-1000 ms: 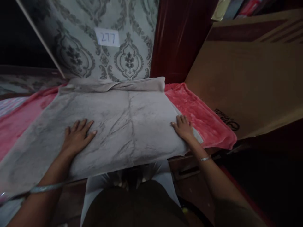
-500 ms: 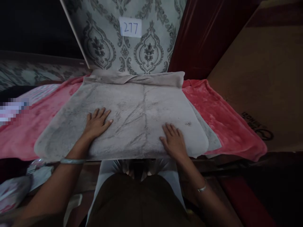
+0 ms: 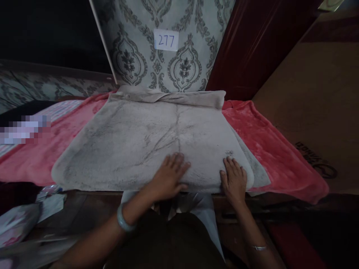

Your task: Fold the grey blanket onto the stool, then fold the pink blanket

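Note:
A grey plush mat (image 3: 117, 138) lies spread in front of me, its far edge rolled or folded over near the wall. Branching creases run down its middle. My left hand (image 3: 169, 177) is over the near middle of the mat, fingers apart, slightly blurred, with nothing in it. Flat on the near right part of the mat rests my right hand (image 3: 234, 177), its fingers stretched out, just below a small dark mark. Under the mat is a pink-red plush blanket (image 3: 249, 130), showing on both sides.
A patterned wall with a paper label (image 3: 166, 40) stands behind. A dark screen (image 3: 50, 37) is at the upper left and a large cardboard box (image 3: 314, 112) at the right. Plastic bags (image 3: 21, 224) lie low on the left. A checked cloth (image 3: 60, 107) sits beside the blanket.
My left hand has moved right across the mat to its near middle. My right hand has shifted right, towards the mat's right edge. The mat's left creases look smoother.

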### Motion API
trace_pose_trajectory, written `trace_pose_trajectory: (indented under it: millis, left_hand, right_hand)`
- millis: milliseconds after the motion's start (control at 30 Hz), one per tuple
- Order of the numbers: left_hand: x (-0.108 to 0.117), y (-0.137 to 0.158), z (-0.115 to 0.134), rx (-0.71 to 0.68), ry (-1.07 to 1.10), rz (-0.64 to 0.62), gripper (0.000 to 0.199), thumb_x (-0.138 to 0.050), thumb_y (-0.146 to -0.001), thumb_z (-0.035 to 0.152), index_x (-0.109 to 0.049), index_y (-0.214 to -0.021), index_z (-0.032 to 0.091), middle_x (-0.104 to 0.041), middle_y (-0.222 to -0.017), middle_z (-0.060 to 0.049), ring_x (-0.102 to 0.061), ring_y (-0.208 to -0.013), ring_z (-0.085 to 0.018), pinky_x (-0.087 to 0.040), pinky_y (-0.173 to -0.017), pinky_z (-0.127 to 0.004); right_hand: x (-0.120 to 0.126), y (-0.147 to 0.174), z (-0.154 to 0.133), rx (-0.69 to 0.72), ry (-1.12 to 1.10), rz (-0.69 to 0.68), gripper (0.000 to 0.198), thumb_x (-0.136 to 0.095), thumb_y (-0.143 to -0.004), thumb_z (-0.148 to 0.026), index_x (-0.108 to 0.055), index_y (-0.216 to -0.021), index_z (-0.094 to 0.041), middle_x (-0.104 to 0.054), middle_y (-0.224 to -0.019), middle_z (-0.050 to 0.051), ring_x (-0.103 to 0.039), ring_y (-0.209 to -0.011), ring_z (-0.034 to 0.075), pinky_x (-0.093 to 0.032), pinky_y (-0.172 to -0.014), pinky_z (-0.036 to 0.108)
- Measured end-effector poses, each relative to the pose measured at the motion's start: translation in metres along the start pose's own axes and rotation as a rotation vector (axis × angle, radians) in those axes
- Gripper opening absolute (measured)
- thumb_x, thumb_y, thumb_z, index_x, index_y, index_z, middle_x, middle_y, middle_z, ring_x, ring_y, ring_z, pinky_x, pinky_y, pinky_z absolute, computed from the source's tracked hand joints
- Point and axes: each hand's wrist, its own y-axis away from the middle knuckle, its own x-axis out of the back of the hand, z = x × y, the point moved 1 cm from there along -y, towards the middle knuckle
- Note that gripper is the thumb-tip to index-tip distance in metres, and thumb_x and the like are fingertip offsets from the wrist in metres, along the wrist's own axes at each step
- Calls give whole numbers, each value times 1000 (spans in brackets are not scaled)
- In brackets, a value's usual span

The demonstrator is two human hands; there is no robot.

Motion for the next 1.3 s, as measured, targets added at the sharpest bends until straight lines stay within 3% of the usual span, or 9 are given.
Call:
trace_pose_trajectory:
  millis: [133,267,367,533,633,733,933,1100,1300]
  left_hand:
    - [-10,8,60,-263,300,-84,57,-58,-92,46,-50,-143,24,-33,-160,-12,-22,-151,-28,-21,-123,-50]
    - [8,26,68,-374,646,-197,39,-43,-101,34,-58,-136,26,-63,-137,-5,-58,-127,-16,-48,-105,-30]
    - [30,37,35,-184,616,45,39,-39,-102,32,-59,-134,29,-66,-133,-3,-61,-123,-16,-50,-104,-33]
    - [73,60,-69,266,187,419,49,-36,-100,46,-54,-140,23,-55,-145,-8,-50,-136,-23,-41,-114,-46]
    - [90,74,-119,534,-104,421,60,-36,-98,50,-44,-148,18,-38,-158,-13,-35,-146,-28,-30,-119,-51]
    - [88,81,-143,750,-289,233,62,-36,-97,47,-38,-151,17,-25,-163,-15,-20,-151,-34,-20,-119,-60]
    - [68,85,-148,819,-370,57,63,-29,-98,50,-33,-155,24,-23,-164,-11,-17,-151,-34,-21,-117,-61]
    - [67,86,-149,808,-359,44,68,-32,-96,56,-31,-156,24,-21,-164,-11,-16,-151,-36,-20,-117,-61]
    - [69,87,-143,821,-346,69,65,-35,-97,54,-36,-154,23,-23,-164,-13,-20,-151,-35,-21,-118,-58]
  right_hand:
    - [1,0,1,8,-9,-6,52,-30,-100,-35,-46,-146,-17,-51,-147,14,-37,-142,27,-27,-113,52]
    - [1,0,3,-9,-34,-18,52,-29,-101,-37,-47,-145,-18,-51,-147,13,-37,-142,27,-27,-113,53]
    - [0,-1,3,-55,-82,-4,51,-30,-100,-41,-52,-140,-18,-54,-145,14,-41,-140,29,-28,-113,56]
    - [-5,-17,-32,-32,-279,39,52,-32,-100,-44,-50,-141,-18,-57,-141,16,-46,-136,28,-31,-112,56]
    - [-6,-42,-83,97,-340,-102,53,-33,-100,-40,-44,-147,-19,-48,-150,14,-38,-142,25,-29,-115,52]
    - [-6,-71,-142,225,-316,-315,59,-37,-99,-42,-37,-152,-18,-33,-160,13,-25,-149,28,-24,-117,53]
    - [-14,-95,-211,487,-303,-632,68,-38,-99,-53,-26,-158,-22,-15,-166,6,-10,-153,29,-11,-121,55]
    - [-19,-83,-190,432,-241,-676,70,-34,-99,-56,-28,-157,-17,-18,-165,7,-12,-153,27,-12,-122,52]
    - [-21,-55,-115,262,-50,-488,67,-32,-98,-52,-37,-153,-15,-34,-160,10,-26,-149,29,-23,-118,52]
